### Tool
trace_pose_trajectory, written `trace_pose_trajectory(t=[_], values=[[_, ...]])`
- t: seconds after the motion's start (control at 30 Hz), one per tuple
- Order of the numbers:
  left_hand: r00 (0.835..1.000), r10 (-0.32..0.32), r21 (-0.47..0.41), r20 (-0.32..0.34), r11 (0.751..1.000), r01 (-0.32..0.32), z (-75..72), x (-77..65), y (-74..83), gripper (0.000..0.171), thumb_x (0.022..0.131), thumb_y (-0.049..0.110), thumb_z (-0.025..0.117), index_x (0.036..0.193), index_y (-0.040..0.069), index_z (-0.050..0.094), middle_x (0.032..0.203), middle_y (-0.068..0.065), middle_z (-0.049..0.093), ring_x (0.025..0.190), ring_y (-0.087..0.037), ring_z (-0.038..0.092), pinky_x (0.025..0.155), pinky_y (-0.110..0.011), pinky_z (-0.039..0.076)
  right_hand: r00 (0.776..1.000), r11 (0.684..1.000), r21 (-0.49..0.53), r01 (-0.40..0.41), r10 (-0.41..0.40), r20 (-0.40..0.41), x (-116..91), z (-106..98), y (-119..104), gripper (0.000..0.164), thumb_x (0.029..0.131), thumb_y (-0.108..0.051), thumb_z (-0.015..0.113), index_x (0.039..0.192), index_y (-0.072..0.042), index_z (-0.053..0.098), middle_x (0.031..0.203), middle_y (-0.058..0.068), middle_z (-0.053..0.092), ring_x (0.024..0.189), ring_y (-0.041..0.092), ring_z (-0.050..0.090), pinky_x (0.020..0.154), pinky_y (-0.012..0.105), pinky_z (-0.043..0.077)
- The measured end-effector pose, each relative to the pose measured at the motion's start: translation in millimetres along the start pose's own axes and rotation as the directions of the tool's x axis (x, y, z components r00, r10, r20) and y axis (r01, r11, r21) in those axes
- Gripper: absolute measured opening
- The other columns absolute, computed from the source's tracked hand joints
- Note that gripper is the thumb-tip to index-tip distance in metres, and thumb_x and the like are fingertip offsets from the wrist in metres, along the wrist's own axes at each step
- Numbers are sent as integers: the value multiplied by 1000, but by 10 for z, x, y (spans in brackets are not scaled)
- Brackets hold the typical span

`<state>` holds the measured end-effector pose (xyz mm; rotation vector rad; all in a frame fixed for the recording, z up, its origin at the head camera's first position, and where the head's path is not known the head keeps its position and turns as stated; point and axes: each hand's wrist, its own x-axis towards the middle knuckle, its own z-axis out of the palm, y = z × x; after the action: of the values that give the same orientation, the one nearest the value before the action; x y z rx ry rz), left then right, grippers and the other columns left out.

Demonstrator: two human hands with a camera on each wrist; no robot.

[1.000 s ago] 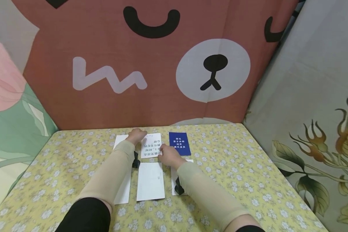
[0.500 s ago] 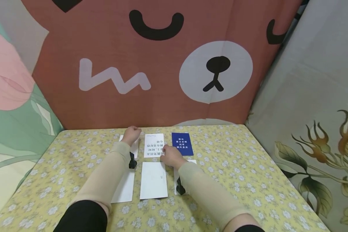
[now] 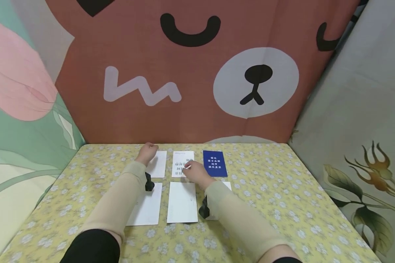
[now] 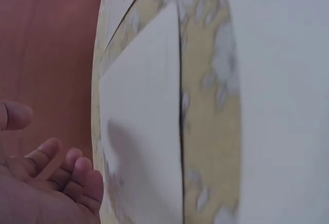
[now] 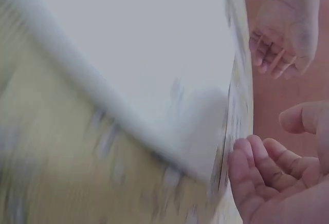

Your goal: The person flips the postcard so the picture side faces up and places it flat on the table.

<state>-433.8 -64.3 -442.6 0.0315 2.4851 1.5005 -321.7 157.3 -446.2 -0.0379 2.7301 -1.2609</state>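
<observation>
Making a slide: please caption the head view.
Left hand and right hand near white cards and a blue card, set in two rows on a flowered table.

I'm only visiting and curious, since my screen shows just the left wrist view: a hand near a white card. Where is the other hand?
Observer: In the head view, the right hand covers part of a printed card in the middle of the far row; I can't tell whether it touches it.

Visitor: Are all the cards white, like mine?

Observer: No, a blue card lies at the right end of that row.

Visitor: And what lies nearer the person?

Observer: A second row, of three white cards.
</observation>
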Motion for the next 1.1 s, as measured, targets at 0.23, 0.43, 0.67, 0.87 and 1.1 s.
trace_pose_trajectory(t=[0.23, 0.43, 0.67, 0.87, 1.1], values=[[998, -62, -69, 7, 996, 62, -120, -46, -17, 61, 109, 27, 36, 158, -7, 23, 164, -27, 22, 151, -44, 22, 120, -56, 26, 993, 938, 328, -109, 87, 83, 35, 141, -181, 34, 104, -16, 58, 128, 8, 60, 107, 18, 70, 96, 25, 70, 81, 33, 59], [995, -102, -178, 7, 979, 102, -198, -49, -53, 66, 110, 30, 36, 161, -4, 14, 167, -26, 15, 153, -42, 16, 122, -54, 22, 983, 861, 479, -173, 117, 144, 96, 240, -250, 43, 102, -12, 58, 137, 12, 55, 120, 23, 68, 113, 32, 67, 93, 36, 57], [994, -101, -229, 53, 967, 110, -266, -97, -91, 70, 111, 33, 35, 164, -1, 4, 169, -24, 9, 154, -42, 14, 122, -55, 21, 965, 772, 586, -247, 138, 224, 160, 332, -350, 46, 104, -11, 57, 141, 13, 49, 131, 24, 62, 121, 33, 62, 102, 38, 52], [993, -104, -238, 47, 965, 112, -248, -98, -92, 72, 111, 34, 36, 164, 0, 3, 169, -24, 9, 153, -43, 15, 122, -54, 22, 950, 730, 611, -305, 188, 250, 201, 351, -400, 48, 102, -10, 59, 142, 13, 47, 130, 23, 59, 119, 30, 61, 103, 40, 50], [990, -129, -283, 54, 949, 139, -210, -82, -48, 68, 109, 29, 38, 162, -2, 8, 167, -24, 13, 145, -40, 30, 118, -52, 28, 923, 632, 673, -383, 234, 305, 264, 338, -404, 45, 102, -10, 60, 140, 11, 51, 130, 27, 60, 114, 31, 63, 100, 38, 53]])
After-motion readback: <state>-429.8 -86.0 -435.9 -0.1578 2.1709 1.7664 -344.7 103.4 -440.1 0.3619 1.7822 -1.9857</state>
